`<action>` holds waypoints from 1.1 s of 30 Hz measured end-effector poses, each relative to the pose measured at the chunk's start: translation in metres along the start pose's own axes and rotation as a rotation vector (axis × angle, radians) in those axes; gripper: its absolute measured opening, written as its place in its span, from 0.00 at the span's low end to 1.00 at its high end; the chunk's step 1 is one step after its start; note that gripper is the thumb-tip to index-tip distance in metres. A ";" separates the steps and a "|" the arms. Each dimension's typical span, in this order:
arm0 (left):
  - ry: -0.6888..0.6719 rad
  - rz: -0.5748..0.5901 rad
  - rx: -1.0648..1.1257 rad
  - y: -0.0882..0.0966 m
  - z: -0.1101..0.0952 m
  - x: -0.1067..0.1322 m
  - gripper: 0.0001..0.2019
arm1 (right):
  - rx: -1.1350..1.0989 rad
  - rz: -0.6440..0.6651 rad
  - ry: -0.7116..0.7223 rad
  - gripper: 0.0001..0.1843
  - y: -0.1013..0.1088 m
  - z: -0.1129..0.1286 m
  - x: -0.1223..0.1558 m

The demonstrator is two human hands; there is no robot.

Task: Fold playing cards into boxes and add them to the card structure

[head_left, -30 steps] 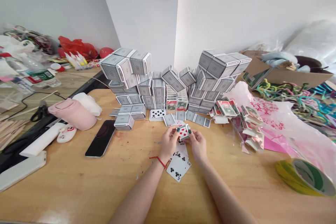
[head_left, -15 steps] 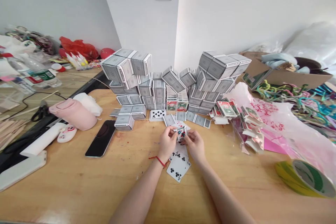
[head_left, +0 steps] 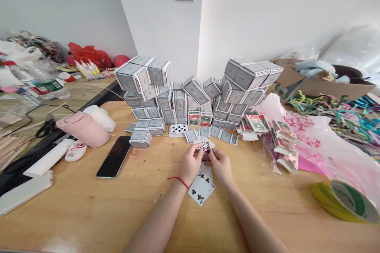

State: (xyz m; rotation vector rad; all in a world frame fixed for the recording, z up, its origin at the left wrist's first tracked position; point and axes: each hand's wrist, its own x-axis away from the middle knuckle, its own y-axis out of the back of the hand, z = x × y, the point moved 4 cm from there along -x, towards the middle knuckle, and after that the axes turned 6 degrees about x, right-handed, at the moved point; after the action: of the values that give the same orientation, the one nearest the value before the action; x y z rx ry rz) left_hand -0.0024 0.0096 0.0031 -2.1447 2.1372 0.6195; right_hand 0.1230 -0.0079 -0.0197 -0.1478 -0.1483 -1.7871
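While both hands grip it at the centre of the frame, the bundle of playing cards point(head_left: 204, 147) is mostly hidden: only a red-and-white edge shows between the left hand point(head_left: 190, 163) and the right hand point(head_left: 221, 165), and its faces cannot be read. Loose cards point(head_left: 199, 190) lie on the tabletop point(head_left: 118, 205) just below, partly covered by the wrists. A second ago the bundle was tipped up showing red diamonds; now it lies flatter, with the hands slightly lower.
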 end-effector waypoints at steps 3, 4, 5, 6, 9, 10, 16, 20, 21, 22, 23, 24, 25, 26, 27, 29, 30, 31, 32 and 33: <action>-0.016 -0.003 -0.043 -0.001 0.000 0.001 0.10 | -0.081 -0.033 -0.004 0.19 0.001 0.002 0.000; -0.020 -0.006 -0.053 -0.001 0.000 0.001 0.11 | -0.103 -0.042 -0.010 0.18 0.002 0.002 0.000; -0.023 -0.012 -0.064 0.000 0.001 0.001 0.11 | -0.120 -0.050 -0.017 0.17 0.002 0.002 0.000; -0.026 -0.019 -0.075 0.001 0.001 0.001 0.11 | -0.131 -0.055 -0.026 0.17 0.002 0.002 0.000; -0.027 -0.030 -0.113 0.004 0.002 0.000 0.13 | -0.152 -0.064 -0.057 0.20 0.002 0.001 0.000; -0.024 -0.026 -0.121 0.005 0.002 0.000 0.13 | -0.166 -0.063 -0.063 0.21 0.003 0.001 0.000; 0.057 0.001 -0.195 0.007 0.004 -0.003 0.14 | -0.357 0.015 -0.057 0.20 0.003 0.003 -0.001; 0.099 -0.008 -0.265 0.007 0.008 -0.003 0.15 | -0.491 0.185 -0.077 0.14 -0.003 0.011 0.001; 0.097 -0.004 -0.262 0.006 0.009 -0.003 0.14 | -0.508 0.227 -0.072 0.14 -0.005 0.013 0.002; 0.093 0.006 -0.255 0.006 0.009 -0.003 0.13 | -0.517 0.263 -0.067 0.14 -0.007 0.014 0.004; 0.089 0.019 -0.246 0.005 0.009 -0.003 0.13 | -0.521 0.287 -0.060 0.14 -0.008 0.015 0.005; 0.083 0.033 -0.236 0.005 0.009 -0.003 0.13 | -0.520 0.300 -0.051 0.13 -0.009 0.015 0.005; 0.076 0.049 -0.228 0.004 0.008 -0.004 0.12 | -0.516 0.307 -0.039 0.12 -0.009 0.015 0.005; 0.065 0.065 -0.220 0.004 0.008 -0.004 0.12 | -0.509 0.309 -0.027 0.11 -0.009 0.014 0.006; 0.048 0.077 -0.212 0.004 0.007 -0.005 0.12 | -0.500 0.310 -0.016 0.11 -0.009 0.013 0.005; -0.007 0.090 -0.192 0.004 0.004 -0.006 0.11 | -0.475 0.305 0.004 0.11 -0.009 0.012 0.005; -0.038 0.091 -0.179 0.004 0.002 -0.007 0.11 | -0.462 0.302 0.012 0.11 -0.009 0.011 0.005; -0.067 0.086 -0.164 0.004 0.001 -0.007 0.11 | -0.450 0.297 0.018 0.11 -0.009 0.011 0.005; -0.087 0.077 -0.146 0.004 0.001 -0.007 0.11 | -0.438 0.291 0.025 0.12 -0.009 0.011 0.004; -0.096 0.065 -0.128 0.004 0.000 -0.008 0.11 | -0.426 0.281 0.031 0.13 -0.009 0.011 0.004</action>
State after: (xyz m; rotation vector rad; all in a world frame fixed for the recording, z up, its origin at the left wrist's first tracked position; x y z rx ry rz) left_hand -0.0063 0.0167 0.0061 -2.0656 2.1790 0.8685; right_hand 0.1132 -0.0081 -0.0083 -0.4239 0.2670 -1.5177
